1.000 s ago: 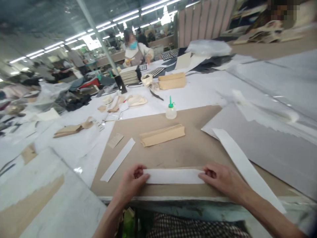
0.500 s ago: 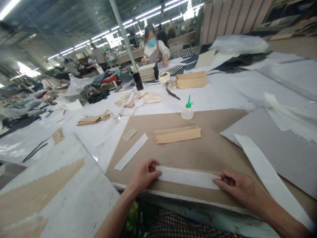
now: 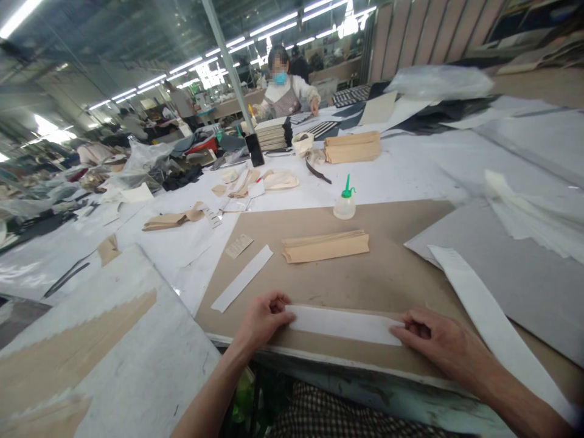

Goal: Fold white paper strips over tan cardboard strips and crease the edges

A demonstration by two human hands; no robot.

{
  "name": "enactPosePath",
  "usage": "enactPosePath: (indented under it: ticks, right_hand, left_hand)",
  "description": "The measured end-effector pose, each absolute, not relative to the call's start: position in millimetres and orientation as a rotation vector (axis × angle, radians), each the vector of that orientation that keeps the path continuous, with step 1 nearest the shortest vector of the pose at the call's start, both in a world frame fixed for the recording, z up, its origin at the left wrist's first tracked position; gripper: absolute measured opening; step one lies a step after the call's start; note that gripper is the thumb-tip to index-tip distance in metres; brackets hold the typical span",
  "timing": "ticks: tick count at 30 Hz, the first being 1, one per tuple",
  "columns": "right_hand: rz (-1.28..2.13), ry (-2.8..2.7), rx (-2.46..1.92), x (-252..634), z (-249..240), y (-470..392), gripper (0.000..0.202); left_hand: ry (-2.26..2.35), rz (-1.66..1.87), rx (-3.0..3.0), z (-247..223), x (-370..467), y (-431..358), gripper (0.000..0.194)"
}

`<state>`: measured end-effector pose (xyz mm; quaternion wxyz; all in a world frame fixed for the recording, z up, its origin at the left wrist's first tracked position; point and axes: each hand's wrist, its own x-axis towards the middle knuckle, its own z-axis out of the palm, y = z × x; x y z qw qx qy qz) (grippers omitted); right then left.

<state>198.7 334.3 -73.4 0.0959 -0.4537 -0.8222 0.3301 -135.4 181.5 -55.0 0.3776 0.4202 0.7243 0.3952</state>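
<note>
A long white strip (image 3: 344, 324) lies over a thin tan piece near the front edge of the brown board (image 3: 392, 274). My left hand (image 3: 269, 317) pinches its left end between thumb and fingers. At the right end, my right hand (image 3: 426, 333) pinches the strip the same way. Beyond the strip rests a stack of tan strips (image 3: 325, 246). A shorter white strip (image 3: 243, 278) lies slanted to the left, with a small printed card (image 3: 239, 246) above it.
A bottle with a green spout (image 3: 345, 204) stands at the board's far edge. White strips (image 3: 493, 316) lie beside my right forearm. Farther back are a phone (image 3: 254, 149), a tan stack (image 3: 352, 147) and a masked person (image 3: 285, 91) at the table.
Both hands and the white strip have shifted very slightly left, still in the same grip. Across the table, the person's arms have moved apart.
</note>
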Motion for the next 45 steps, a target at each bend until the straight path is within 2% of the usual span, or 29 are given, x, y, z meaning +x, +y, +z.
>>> enactPosePath:
  ticks: [12, 16, 26, 36, 45]
  right_hand:
    - [1.001, -2.418, -1.293, 199, -72, 332, 0.037]
    - [0.983, -2.414, -1.339, 198, -71, 331, 0.037]
    - [0.981, -2.42, -1.297, 200, -78, 333, 0.036]
    - [0.986, -2.419, -1.322, 200, -77, 334, 0.036]
    - [1.015, -2.419, -1.311, 198, -72, 334, 0.038]
  left_hand:
    - [1.765, 1.006, 1.007, -48, -138, 188, 0.035]
    - [1.789, 0.995, 1.035, -48, -136, 189, 0.033]
    - [1.877, 0.972, 1.17, -46, -134, 186, 0.016]
    - [1.778, 1.062, 1.183, -27, -131, 186, 0.029]
    - [1.789, 0.999, 1.259, -43, -136, 186, 0.022]
